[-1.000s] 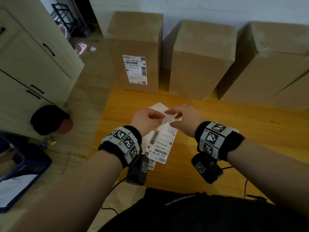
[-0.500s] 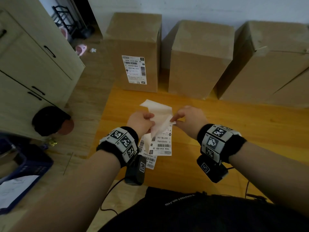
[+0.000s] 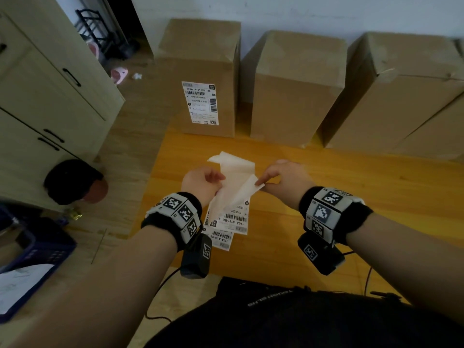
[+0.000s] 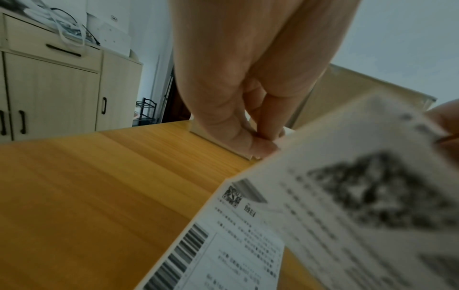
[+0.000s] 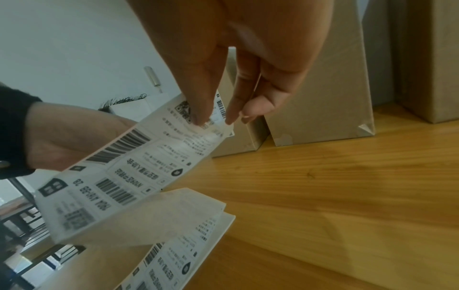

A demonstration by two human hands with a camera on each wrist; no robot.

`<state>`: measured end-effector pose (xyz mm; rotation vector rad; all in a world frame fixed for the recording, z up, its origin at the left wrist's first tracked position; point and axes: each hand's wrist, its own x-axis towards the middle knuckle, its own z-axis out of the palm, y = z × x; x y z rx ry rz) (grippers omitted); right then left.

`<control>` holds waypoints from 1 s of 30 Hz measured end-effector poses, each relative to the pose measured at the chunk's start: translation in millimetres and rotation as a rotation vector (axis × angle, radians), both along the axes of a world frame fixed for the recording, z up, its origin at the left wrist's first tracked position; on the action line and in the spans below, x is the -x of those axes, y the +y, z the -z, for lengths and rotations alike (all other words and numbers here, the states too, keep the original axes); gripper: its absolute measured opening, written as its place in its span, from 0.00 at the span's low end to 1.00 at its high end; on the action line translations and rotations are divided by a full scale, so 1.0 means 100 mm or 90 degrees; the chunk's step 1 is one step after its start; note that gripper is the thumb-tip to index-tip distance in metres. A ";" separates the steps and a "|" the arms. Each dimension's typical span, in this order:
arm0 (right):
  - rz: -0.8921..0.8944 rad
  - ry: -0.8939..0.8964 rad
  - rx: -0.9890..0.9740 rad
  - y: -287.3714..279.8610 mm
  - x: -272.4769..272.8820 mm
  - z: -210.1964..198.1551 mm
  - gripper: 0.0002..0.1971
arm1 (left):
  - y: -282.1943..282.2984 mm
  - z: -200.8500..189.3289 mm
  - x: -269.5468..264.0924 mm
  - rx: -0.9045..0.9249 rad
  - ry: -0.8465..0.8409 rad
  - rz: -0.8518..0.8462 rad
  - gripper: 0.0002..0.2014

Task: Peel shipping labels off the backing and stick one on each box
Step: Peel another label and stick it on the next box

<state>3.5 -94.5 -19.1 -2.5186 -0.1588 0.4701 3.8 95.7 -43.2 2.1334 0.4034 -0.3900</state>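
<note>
Above the orange table (image 3: 351, 197), my left hand (image 3: 218, 180) pinches the blank backing strip (image 3: 236, 167), whose free end curls up toward the boxes. My right hand (image 3: 261, 183) pinches a corner of a printed shipping label (image 3: 242, 194) that is partly peeled from that strip. In the right wrist view, thumb and forefinger hold the label (image 5: 119, 166) by its corner, and the backing (image 5: 161, 215) folds below it. More labels (image 3: 226, 222) hang under my hands. Three cardboard boxes stand at the far edge: the left box (image 3: 200, 54) bears a label (image 3: 200, 102), while the fronts of the middle box (image 3: 296, 96) and right box (image 3: 391, 109) are bare.
A cream cabinet (image 3: 45, 96) stands to the left on the wooden floor. A dark round object (image 3: 72, 182) lies by its base, and a blue crate (image 3: 30, 259) with paper sits at the lower left. Cables trail over the table's near edge (image 3: 366, 277).
My hands have drawn apart and the label has come further off the backing. The backing's free end has lifted and curled up toward the boxes.
</note>
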 end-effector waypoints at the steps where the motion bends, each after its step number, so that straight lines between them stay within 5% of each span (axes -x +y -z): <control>1: 0.001 0.002 -0.003 0.00 0.00 0.00 0.03 | 0.01 0.01 0.01 0.004 0.003 -0.004 0.11; 13: -0.002 -0.038 0.058 -0.05 -0.08 -0.02 0.05 | 0.24 0.07 -0.04 0.018 0.058 -0.064 0.08; 21: 0.039 -0.063 0.036 0.02 -0.10 -0.02 0.09 | 0.11 -0.17 0.08 0.249 0.143 0.009 0.21; 30: 0.082 -0.055 -0.006 0.07 -0.20 -0.03 0.05 | 0.24 -0.27 0.18 0.094 0.191 0.278 0.30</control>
